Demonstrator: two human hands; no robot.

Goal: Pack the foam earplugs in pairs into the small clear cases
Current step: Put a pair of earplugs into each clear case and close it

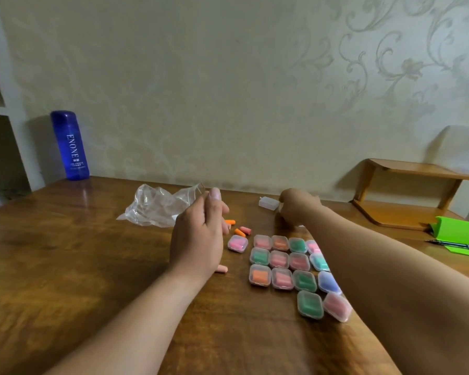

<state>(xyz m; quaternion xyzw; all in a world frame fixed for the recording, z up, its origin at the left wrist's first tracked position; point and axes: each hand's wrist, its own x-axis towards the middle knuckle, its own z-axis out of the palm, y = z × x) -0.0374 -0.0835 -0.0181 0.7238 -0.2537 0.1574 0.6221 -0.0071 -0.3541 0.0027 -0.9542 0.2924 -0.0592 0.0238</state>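
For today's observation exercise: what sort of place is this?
Probably a room in a home: patterned wallpaper, a wooden table, a blue bottle and a small wooden shelf.

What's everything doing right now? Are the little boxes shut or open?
Filled cases: shut, lying in rows.
Pink case: shut, off to one side.
Empty case: held at its end by right hand.
Loose earplugs: lying unpacked.
Plastic bag: crumpled, empty-looking.
Blue bottle: upright, capped.
Left hand: raised, relaxed, holding nothing visible.
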